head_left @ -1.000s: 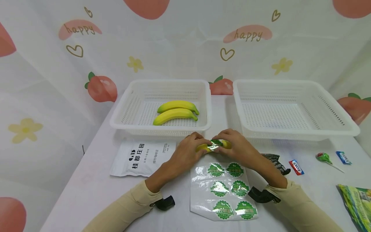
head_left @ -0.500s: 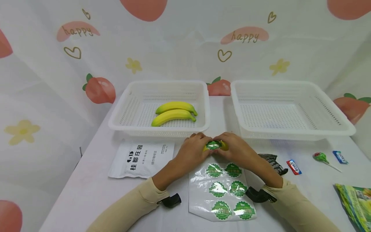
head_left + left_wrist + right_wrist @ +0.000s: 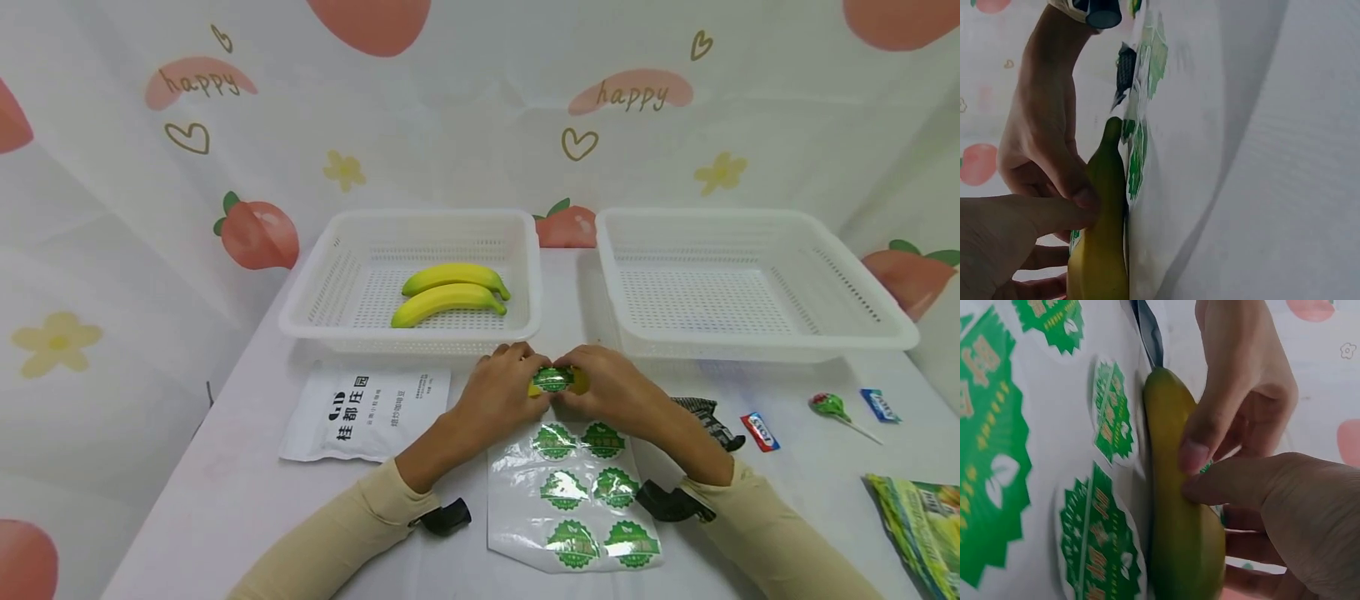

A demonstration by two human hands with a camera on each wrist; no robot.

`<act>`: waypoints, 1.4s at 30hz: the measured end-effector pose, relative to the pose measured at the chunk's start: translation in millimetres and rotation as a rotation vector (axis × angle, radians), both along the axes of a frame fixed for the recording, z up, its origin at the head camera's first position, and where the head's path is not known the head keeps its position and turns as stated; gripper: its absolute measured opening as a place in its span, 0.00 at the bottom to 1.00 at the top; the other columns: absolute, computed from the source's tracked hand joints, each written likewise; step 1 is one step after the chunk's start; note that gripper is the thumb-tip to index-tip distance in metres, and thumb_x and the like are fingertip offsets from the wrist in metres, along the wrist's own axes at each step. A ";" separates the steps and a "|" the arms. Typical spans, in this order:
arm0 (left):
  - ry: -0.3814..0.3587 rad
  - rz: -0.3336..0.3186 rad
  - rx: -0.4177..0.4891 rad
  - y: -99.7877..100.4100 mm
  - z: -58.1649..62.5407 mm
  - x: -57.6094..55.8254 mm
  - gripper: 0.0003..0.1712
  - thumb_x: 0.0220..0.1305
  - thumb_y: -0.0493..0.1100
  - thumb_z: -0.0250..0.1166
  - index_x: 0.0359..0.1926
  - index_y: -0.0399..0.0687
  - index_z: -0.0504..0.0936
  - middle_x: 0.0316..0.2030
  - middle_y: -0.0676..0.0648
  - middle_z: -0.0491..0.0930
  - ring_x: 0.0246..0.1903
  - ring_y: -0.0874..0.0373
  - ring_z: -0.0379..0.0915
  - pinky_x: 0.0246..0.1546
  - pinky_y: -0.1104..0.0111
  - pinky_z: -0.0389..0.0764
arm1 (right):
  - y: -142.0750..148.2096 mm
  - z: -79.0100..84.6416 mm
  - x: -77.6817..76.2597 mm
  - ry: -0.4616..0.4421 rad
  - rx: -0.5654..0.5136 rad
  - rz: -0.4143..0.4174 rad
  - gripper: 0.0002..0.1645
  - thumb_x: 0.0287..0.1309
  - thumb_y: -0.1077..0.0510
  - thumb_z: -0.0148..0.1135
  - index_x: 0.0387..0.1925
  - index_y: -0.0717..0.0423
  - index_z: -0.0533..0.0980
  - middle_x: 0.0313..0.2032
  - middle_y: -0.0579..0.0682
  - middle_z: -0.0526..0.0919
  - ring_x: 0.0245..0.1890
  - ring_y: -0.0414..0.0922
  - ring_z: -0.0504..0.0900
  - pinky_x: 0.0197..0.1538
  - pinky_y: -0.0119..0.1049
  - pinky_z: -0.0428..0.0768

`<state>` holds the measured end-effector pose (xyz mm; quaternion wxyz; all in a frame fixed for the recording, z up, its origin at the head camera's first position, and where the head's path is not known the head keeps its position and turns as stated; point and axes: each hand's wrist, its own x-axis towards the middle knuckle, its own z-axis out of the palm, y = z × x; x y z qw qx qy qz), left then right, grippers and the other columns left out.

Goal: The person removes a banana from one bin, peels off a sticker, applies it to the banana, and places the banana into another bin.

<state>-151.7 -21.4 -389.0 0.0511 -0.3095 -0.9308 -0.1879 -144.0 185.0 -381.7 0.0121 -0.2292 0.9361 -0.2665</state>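
Between the two hands a yellow banana (image 3: 1107, 212) with greenish ends lies sideways, low over the sticker sheet (image 3: 517, 508). A green round sticker (image 3: 553, 380) sits on its upper side. My left hand (image 3: 501, 396) grips the banana's left part, thumb on the near side and fingers on the far side. My right hand (image 3: 615, 387) holds it the same way from the right. Both thumbs meet near the middle of the banana (image 3: 1175, 462) in the right wrist view. The hands hide most of it in the head view.
Behind stand a left white basket (image 3: 330, 333) with two bananas (image 3: 450, 304) and a right white basket (image 3: 750, 342). A white pouch (image 3: 367, 417) lies left. To the right are a black packet (image 3: 708, 421), small wrapped candies (image 3: 761, 432), a lollipop (image 3: 831, 406) and a green-yellow bag (image 3: 918, 525).
Both hands have drawn closer together on the banana, and its sticker, shiny and partly covered earlier, now shows flatter between the fingertips. Over the last half second the hands have barely moved.
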 end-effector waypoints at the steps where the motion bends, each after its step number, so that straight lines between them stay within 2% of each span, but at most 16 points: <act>1: 0.003 -0.002 -0.006 0.3 0.2 -0.3 0.22 0.68 0.52 0.75 0.58 0.49 0.87 0.50 0.47 0.84 0.53 0.51 0.80 0.48 0.55 0.82 | 0.9 0.5 -0.2 0.007 0.004 0.004 0.22 0.61 0.59 0.77 0.54 0.65 0.84 0.51 0.57 0.88 0.51 0.55 0.85 0.54 0.53 0.84; 5: 0.028 -0.013 -0.008 0.2 1.6 -1.6 0.22 0.67 0.54 0.76 0.58 0.51 0.89 0.49 0.48 0.86 0.51 0.53 0.81 0.46 0.57 0.83 | 4.5 -0.2 -2.1 0.062 -0.003 0.027 0.20 0.58 0.60 0.79 0.50 0.66 0.86 0.47 0.57 0.91 0.50 0.56 0.88 0.54 0.54 0.85; 11: 0.063 -0.009 0.026 -1.5 1.2 -3.0 0.20 0.62 0.51 0.79 0.53 0.50 0.92 0.45 0.51 0.89 0.46 0.57 0.84 0.44 0.61 0.83 | 5.8 0.3 -2.4 0.125 -0.004 0.050 0.18 0.55 0.59 0.82 0.44 0.67 0.88 0.41 0.55 0.92 0.41 0.50 0.89 0.45 0.48 0.86; 14: 0.081 -0.014 0.054 -2.4 -0.1 -2.5 0.18 0.60 0.50 0.80 0.49 0.50 0.93 0.43 0.52 0.90 0.44 0.58 0.85 0.44 0.61 0.83 | 6.7 5.2 -1.0 0.083 0.013 0.072 0.17 0.58 0.60 0.79 0.46 0.67 0.88 0.41 0.55 0.92 0.39 0.47 0.87 0.43 0.44 0.85; 19: 0.094 -0.012 0.082 -3.3 -1.0 -0.4 0.18 0.59 0.50 0.81 0.48 0.48 0.92 0.42 0.51 0.90 0.43 0.58 0.86 0.44 0.61 0.84 | 12.9 16.6 1.2 -0.057 0.045 0.078 0.16 0.62 0.62 0.74 0.50 0.67 0.87 0.42 0.53 0.91 0.38 0.43 0.84 0.42 0.40 0.84; 23: 0.086 -0.016 0.069 -1.8 0.2 1.7 0.21 0.62 0.50 0.80 0.52 0.46 0.90 0.44 0.49 0.88 0.44 0.56 0.84 0.46 0.61 0.84 | 20.9 22.2 1.1 -0.167 0.065 0.054 0.21 0.61 0.60 0.74 0.53 0.67 0.85 0.41 0.51 0.89 0.36 0.41 0.82 0.40 0.37 0.82; 27: 0.057 -0.078 0.103 5.0 5.3 3.8 0.23 0.68 0.51 0.75 0.59 0.46 0.86 0.49 0.48 0.86 0.49 0.55 0.82 0.49 0.63 0.84 | 25.5 23.4 0.0 -0.203 0.063 0.055 0.22 0.61 0.57 0.77 0.52 0.66 0.84 0.38 0.48 0.88 0.35 0.40 0.80 0.41 0.37 0.80; 32: 0.007 -0.224 0.276 23.5 20.7 -2.8 0.23 0.75 0.46 0.69 0.65 0.43 0.83 0.54 0.44 0.85 0.52 0.52 0.83 0.51 0.67 0.84 | 27.9 23.3 -0.1 -0.202 0.044 0.071 0.15 0.61 0.58 0.77 0.45 0.61 0.83 0.32 0.44 0.83 0.33 0.40 0.78 0.40 0.37 0.78; 35: -0.076 -0.287 0.349 35.5 30.7 -11.9 0.24 0.77 0.46 0.67 0.69 0.45 0.80 0.57 0.44 0.83 0.53 0.52 0.82 0.52 0.70 0.82 | 28.8 22.6 -0.6 -0.215 0.033 0.069 0.14 0.60 0.59 0.78 0.42 0.58 0.80 0.30 0.44 0.79 0.32 0.41 0.76 0.38 0.36 0.76; 39: -0.227 -0.288 0.402 49.2 36.4 -27.0 0.26 0.80 0.50 0.62 0.73 0.52 0.77 0.64 0.46 0.80 0.57 0.54 0.81 0.55 0.72 0.81 | 29.2 20.9 -1.6 -0.236 0.019 0.066 0.17 0.59 0.60 0.79 0.45 0.59 0.79 0.32 0.46 0.80 0.33 0.42 0.75 0.39 0.38 0.76; 42: -0.294 -0.271 0.434 56.9 35.2 -37.1 0.26 0.81 0.51 0.61 0.74 0.54 0.77 0.67 0.47 0.79 0.58 0.55 0.82 0.55 0.73 0.81 | 29.2 20.4 -2.3 -0.241 0.033 0.073 0.22 0.59 0.60 0.79 0.52 0.61 0.80 0.39 0.47 0.84 0.38 0.43 0.78 0.45 0.41 0.78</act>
